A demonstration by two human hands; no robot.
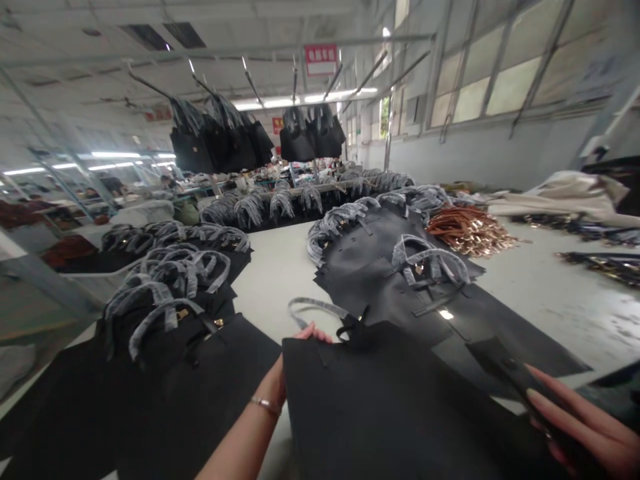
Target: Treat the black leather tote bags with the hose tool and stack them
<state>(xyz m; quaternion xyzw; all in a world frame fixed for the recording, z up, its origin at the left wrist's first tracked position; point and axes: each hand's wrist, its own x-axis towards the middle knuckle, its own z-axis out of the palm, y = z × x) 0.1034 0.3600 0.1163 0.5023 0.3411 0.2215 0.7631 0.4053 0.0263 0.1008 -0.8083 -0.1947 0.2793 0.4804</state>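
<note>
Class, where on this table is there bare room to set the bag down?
Bare table shows between the stack of black handbags and the flat black panels, and right of those panels. It is crowded around the left hand and right hand.

Left hand (286,368) bare, fingers curled over, wrist angled upward; right hand (585,427) bare, fingers extended together at lower right.

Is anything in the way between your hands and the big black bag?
No, nothing visible is in the way. The left hand grips the top edge of the black leather bag directly, and the right hand seems to touch its right side.
</note>
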